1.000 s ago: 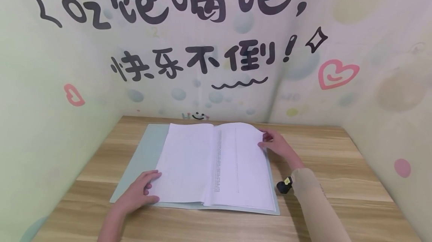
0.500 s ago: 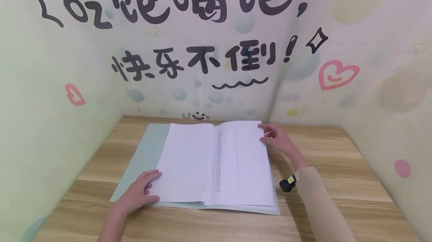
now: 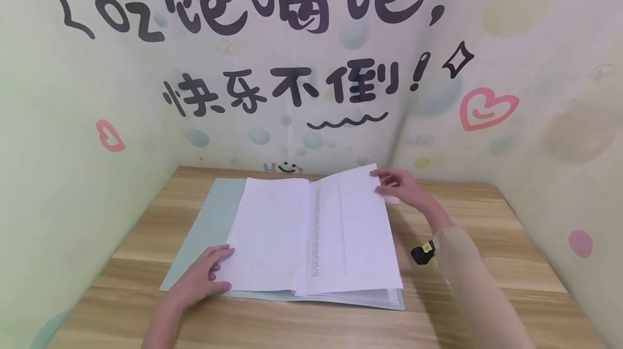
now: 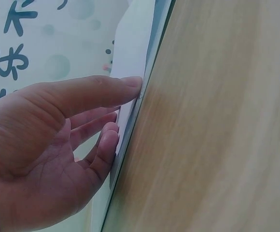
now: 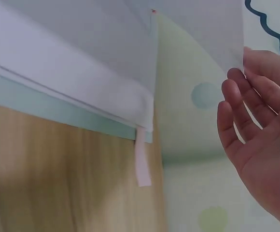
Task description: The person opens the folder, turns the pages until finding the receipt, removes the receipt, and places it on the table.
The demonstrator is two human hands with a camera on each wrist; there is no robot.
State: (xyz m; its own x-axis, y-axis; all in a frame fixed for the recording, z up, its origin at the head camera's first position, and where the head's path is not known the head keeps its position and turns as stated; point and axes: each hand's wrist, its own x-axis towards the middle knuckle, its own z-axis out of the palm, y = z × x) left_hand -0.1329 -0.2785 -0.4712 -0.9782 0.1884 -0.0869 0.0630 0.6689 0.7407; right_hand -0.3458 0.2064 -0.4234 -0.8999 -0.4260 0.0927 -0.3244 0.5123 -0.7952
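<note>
A: Far left, what is there?
B: Folder (image 3: 214, 213), pale blue, spread flat on the bench (image 3: 302, 327). Its cover reaches out to the left of the left grip and beyond it.
A: Left grip?
B: Left grip (image 3: 198, 277): bare hand, fingers loosely curved, resting at the near outer corner of the left-hand pages (image 3: 267, 235). Thumb at their near edge.
A: Between the grips?
B: Left-hand pages, white, lying flat; then the fold; then a lifted page (image 3: 362, 230) rising toward the right grip. Columns of print on it, too small to read. More white sheets show under its near edge.
A: Right grip?
B: Right grip (image 3: 406, 191): pinches the lifted page at its far outer corner.
A: Around it?
B: Pink strip (image 5: 142, 162) jutting from the folder's far right corner, below the grip. Nearer the person, a small black object (image 3: 421, 254) with a yellow label sits beside the cuff of the beige sleeve (image 3: 472, 278).
</note>
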